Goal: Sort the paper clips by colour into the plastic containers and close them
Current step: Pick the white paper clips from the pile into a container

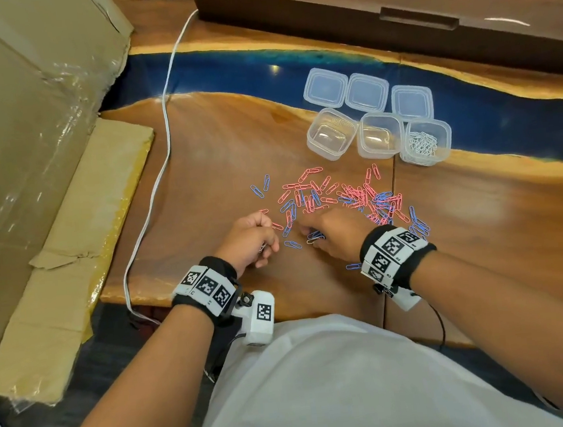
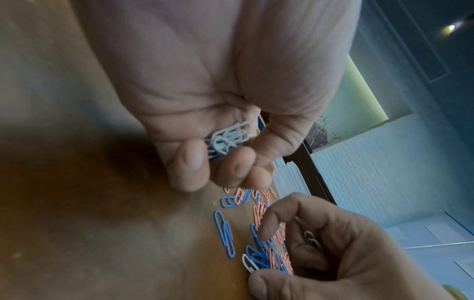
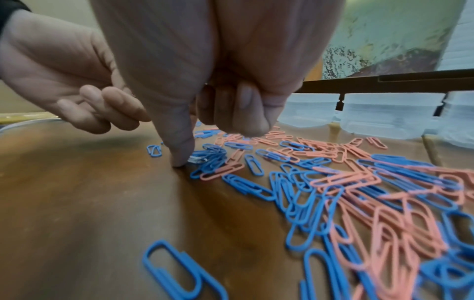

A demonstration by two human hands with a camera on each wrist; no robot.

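Pink and blue paper clips lie scattered on the wooden table. My left hand grips a bunch of white clips in its curled fingers. Just to its right, my right hand is at the pile's near edge. Its thumb presses the table beside a white clip among blue ones, and its curled fingers keep a few pale clips tucked in. Three open containers stand behind the pile: left and middle look empty, the right one holds white clips.
Three lids lie in a row behind the containers on the blue resin strip. A white cable runs down the table's left side. Cardboard stands at the left, a dark cabinet at the back.
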